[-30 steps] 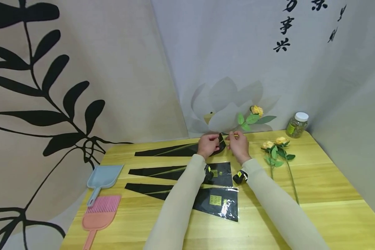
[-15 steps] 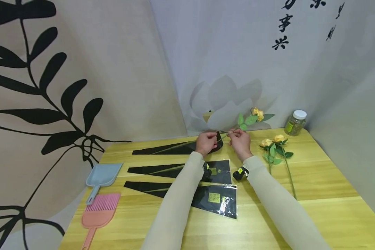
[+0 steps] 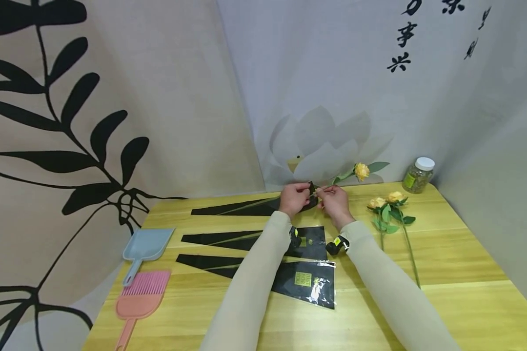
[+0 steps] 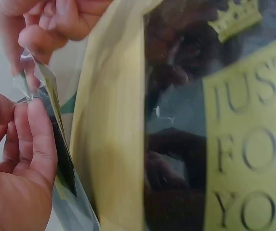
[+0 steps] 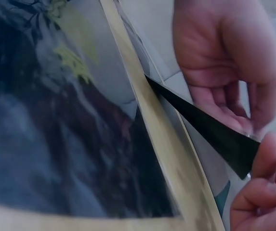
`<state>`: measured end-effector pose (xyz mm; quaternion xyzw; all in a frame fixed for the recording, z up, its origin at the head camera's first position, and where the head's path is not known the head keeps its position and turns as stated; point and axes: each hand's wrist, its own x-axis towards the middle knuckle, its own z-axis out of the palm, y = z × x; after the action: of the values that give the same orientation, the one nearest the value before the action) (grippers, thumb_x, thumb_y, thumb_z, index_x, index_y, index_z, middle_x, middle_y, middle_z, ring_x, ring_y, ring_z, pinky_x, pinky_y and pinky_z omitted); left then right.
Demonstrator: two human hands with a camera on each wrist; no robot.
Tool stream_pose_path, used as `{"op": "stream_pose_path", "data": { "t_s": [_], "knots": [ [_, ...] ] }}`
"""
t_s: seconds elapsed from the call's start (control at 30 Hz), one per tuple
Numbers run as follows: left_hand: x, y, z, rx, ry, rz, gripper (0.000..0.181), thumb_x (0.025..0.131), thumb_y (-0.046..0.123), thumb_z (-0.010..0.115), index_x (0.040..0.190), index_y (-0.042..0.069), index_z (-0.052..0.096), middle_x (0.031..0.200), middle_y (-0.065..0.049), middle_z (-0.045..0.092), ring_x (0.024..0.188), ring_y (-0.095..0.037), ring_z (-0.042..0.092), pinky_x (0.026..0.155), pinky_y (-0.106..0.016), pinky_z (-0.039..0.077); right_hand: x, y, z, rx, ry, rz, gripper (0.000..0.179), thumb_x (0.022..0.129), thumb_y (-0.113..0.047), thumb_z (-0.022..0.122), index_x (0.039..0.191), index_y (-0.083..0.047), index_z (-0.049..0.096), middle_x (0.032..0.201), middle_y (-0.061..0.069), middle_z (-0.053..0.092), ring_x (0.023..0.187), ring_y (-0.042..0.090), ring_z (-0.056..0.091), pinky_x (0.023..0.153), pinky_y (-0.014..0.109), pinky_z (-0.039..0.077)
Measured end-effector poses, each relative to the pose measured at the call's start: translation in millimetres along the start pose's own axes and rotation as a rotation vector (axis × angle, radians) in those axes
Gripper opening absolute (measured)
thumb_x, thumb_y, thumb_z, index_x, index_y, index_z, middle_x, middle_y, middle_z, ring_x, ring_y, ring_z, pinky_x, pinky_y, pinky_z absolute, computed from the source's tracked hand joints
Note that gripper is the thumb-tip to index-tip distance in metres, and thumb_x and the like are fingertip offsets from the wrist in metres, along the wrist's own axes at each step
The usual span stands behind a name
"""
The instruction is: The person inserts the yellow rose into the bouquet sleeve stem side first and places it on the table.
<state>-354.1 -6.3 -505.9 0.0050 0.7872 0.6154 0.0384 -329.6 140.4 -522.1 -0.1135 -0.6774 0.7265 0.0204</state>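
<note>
In the head view my left hand (image 3: 294,199) pinches the open edge of the rearmost black flower sleeve (image 3: 246,208), near the back of the table. Beside it my right hand (image 3: 335,201) pinches the stem of a yellow rose (image 3: 362,171) at the sleeve's mouth. The bloom and green leaves stick out to the right. In the left wrist view my left thumb and fingers (image 4: 36,139) hold the clear film edge, with my right hand (image 4: 56,29) just above. The right wrist view shows the sleeve's dark edge (image 5: 210,130) between both hands. Fingers partly hide the stem.
Two printed black sleeves, a middle one (image 3: 314,239) and a front one (image 3: 305,282), lie nearer me. Two yellow roses (image 3: 386,209) lie at right, below a white-lidded jar (image 3: 418,175). A blue dustpan (image 3: 147,244) and pink brush (image 3: 141,300) lie at left. Curtains stand behind.
The rose bloom has dipped and turned, its leaves swinging lower with it. My right hand has come slightly closer to my left hand and the sleeve's mouth. The left hand still holds the edge.
</note>
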Motion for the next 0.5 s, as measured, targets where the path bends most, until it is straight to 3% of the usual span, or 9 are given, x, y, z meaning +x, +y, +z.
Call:
{"op": "stream_pose_path", "data": {
  "t_s": [0.13, 0.23, 0.37, 0.5],
  "knots": [
    [2.1, 2.9, 6.5, -0.011, -0.004, 0.020, 0.024, 0.105, 0.011, 0.066, 0.125, 0.009, 0.079, 0.109, -0.009, 0.079, 0.081, -0.015, 0.076, 0.074, -0.027, 0.065, -1.3, 0.1, 1.7, -0.019, -0.002, 0.014, 0.020, 0.105, -0.026, 0.069, 0.108, -0.009, 0.058, 0.082, -0.007, 0.074, 0.051, 0.009, 0.060, 0.044, 0.027, 0.041],
    [4.0, 3.6, 9.5, -0.020, -0.012, 0.018, 0.024, 0.104, 0.011, 0.066, 0.124, 0.009, 0.080, 0.111, -0.009, 0.079, 0.081, -0.012, 0.075, 0.075, -0.027, 0.066, -1.8, -1.8, 0.7, -0.038, -0.003, 0.014, 0.022, 0.105, -0.025, 0.068, 0.113, -0.007, 0.059, 0.080, -0.007, 0.073, 0.051, 0.009, 0.059, 0.044, 0.027, 0.041],
    [4.9, 4.2, 8.5, -0.013, 0.006, 0.013, 0.024, 0.104, 0.011, 0.067, 0.125, 0.010, 0.080, 0.114, -0.010, 0.079, 0.080, -0.015, 0.076, 0.074, -0.028, 0.066, -1.3, -4.4, -2.8, -0.029, -0.058, -0.024, 0.030, 0.110, -0.017, 0.055, 0.134, -0.001, 0.051, 0.091, 0.000, 0.078, 0.051, 0.007, 0.058, 0.044, 0.024, 0.041],
    [4.6, 5.1, 5.5, 0.003, 0.013, 0.016, 0.025, 0.105, 0.012, 0.066, 0.126, 0.010, 0.079, 0.118, -0.011, 0.079, 0.080, -0.016, 0.076, 0.073, -0.027, 0.065, -1.4, -6.1, -6.1, 0.006, -0.120, -0.046, 0.036, 0.116, -0.018, 0.036, 0.146, 0.003, 0.038, 0.111, 0.017, 0.079, 0.052, 0.007, 0.061, 0.046, 0.023, 0.043]
  ]
}}
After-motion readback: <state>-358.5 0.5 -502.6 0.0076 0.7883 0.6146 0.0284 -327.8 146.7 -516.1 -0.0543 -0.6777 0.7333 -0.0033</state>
